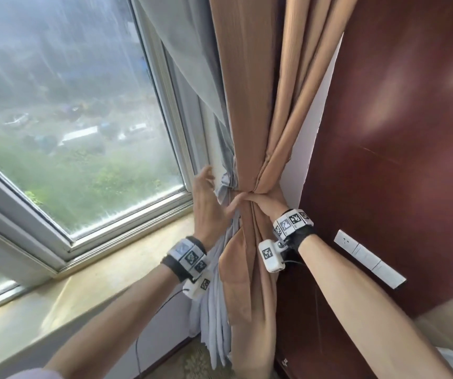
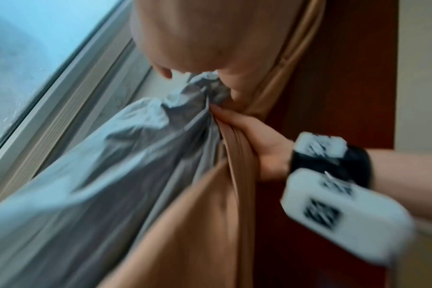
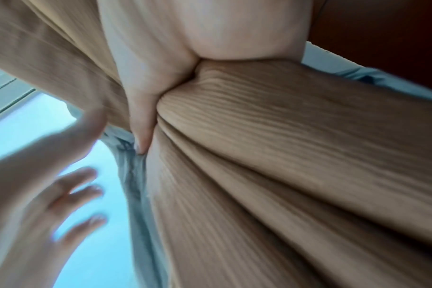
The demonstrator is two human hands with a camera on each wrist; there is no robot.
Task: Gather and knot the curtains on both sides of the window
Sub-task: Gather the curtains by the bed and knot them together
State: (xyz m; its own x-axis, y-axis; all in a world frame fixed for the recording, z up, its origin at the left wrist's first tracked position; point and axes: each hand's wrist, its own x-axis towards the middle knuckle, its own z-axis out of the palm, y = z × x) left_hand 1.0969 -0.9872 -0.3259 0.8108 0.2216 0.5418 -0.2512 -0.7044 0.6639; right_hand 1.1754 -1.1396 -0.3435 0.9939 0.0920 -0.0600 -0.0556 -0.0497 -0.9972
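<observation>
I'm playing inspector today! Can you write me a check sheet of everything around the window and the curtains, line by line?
Surface: a beige window sill runs under the window.
Job's things: the tan curtain and the grey curtain are bunched together at one point; no finished knot shows.
Clutter: nothing seen.
Grippers: the right hand grips the bunched fabric; the left hand is beside it with fingers spread, holding nothing.
Cables: a thin black cable hangs from the left wrist camera.
Surroundings: window with greenery outside, dark red wall panel, white wall switch.
</observation>
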